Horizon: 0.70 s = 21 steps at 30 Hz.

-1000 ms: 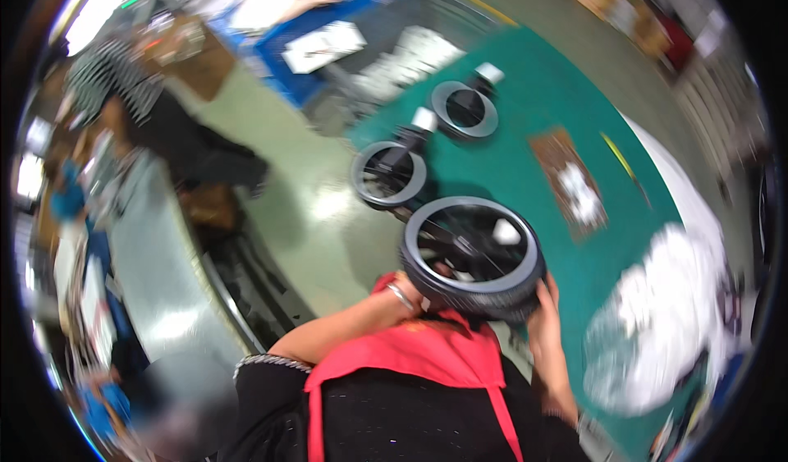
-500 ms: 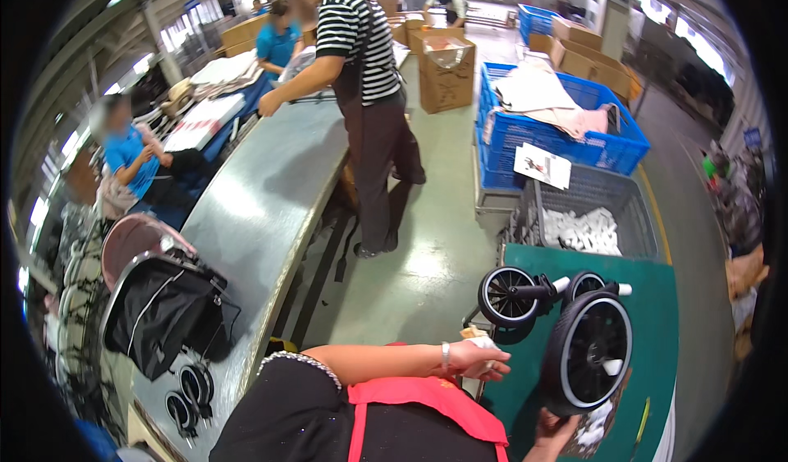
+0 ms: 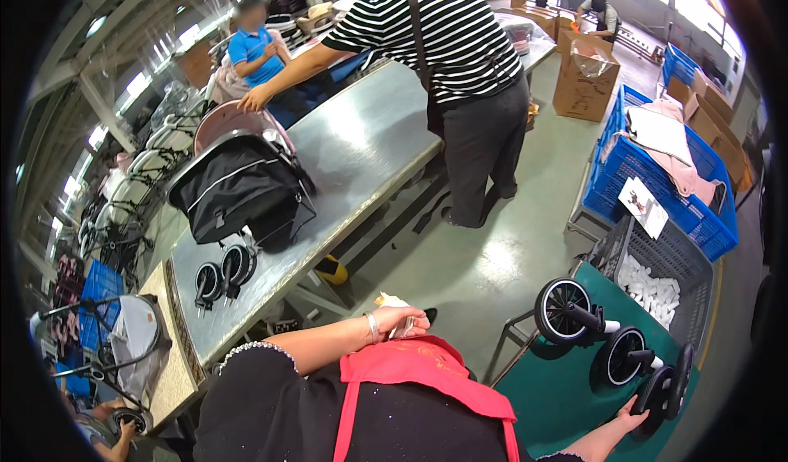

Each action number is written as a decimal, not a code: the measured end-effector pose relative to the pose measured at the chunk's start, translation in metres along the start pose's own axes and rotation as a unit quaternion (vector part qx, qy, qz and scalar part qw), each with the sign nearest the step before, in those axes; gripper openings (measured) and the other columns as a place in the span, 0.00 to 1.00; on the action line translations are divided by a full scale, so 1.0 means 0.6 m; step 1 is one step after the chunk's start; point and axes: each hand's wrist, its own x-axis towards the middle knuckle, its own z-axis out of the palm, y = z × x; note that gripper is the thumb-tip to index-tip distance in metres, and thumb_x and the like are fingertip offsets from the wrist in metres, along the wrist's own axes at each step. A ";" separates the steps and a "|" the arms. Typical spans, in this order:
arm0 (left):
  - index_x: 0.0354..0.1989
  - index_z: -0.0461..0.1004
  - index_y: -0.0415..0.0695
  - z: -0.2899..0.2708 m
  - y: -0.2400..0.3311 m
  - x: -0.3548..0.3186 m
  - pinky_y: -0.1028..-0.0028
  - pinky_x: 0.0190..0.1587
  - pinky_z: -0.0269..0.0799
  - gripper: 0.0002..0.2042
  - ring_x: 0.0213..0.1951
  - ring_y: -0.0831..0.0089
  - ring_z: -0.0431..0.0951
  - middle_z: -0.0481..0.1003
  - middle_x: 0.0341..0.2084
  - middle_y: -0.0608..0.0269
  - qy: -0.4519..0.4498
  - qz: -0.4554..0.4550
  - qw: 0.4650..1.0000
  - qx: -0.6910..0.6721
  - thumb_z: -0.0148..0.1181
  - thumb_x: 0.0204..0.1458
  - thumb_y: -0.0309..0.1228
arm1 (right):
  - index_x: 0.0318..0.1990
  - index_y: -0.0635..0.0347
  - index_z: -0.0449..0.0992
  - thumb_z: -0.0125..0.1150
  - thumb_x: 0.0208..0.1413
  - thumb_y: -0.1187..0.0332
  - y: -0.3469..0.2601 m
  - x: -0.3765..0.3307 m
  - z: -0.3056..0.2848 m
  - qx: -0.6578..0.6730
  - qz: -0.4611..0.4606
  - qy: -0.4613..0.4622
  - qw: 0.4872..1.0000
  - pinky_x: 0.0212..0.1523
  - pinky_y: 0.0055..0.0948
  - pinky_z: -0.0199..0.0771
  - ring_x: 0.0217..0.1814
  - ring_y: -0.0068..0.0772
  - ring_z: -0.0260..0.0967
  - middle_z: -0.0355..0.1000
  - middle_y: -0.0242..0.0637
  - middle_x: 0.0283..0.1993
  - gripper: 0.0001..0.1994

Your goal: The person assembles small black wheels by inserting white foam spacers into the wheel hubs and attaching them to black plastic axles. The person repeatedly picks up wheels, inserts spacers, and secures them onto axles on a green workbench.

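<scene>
On the green-topped table (image 3: pixel 542 417) at my right, my right hand (image 3: pixel 629 421) grips the edge of a black stroller wheel (image 3: pixel 654 398). Another dark wheel (image 3: pixel 680 382) stands edge-on beside it. Two more wheels with black spokes and pale rims, a farther one (image 3: pixel 561 310) and a nearer one (image 3: pixel 621 356), lie beyond, each on a black leg ending in a white piece. My left hand (image 3: pixel 408 322), bent in front of my red apron (image 3: pixel 410 362), is closed on a crumpled whitish cloth (image 3: pixel 400 328). Its exact kind is hard to make out.
A grey crate (image 3: pixel 698 257) of white parts and a blue crate (image 3: pixel 603 146) with fabric stand past the green table. Across the aisle, a metal table (image 3: pixel 361 166) bears a black stroller seat (image 3: pixel 238 187) and small wheels (image 3: pixel 236 265). A person in stripes (image 3: pixel 460 35) leans over it.
My view has swung left. The large wheel my right hand held up is now lower, beside the others. My left hand has drawn in toward my apron. The striped person now reaches to the stroller seat.
</scene>
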 end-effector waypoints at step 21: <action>0.40 0.72 0.41 -0.156 0.119 0.141 0.78 0.24 0.75 0.12 0.28 0.72 0.81 0.79 0.32 0.61 -0.035 0.002 0.997 0.069 0.56 0.57 0.38 | 0.57 0.52 0.67 0.55 0.60 0.58 0.477 -0.716 0.028 -0.456 -0.047 -0.314 0.831 0.34 0.21 0.69 0.37 0.20 0.69 0.72 0.29 0.41 0.20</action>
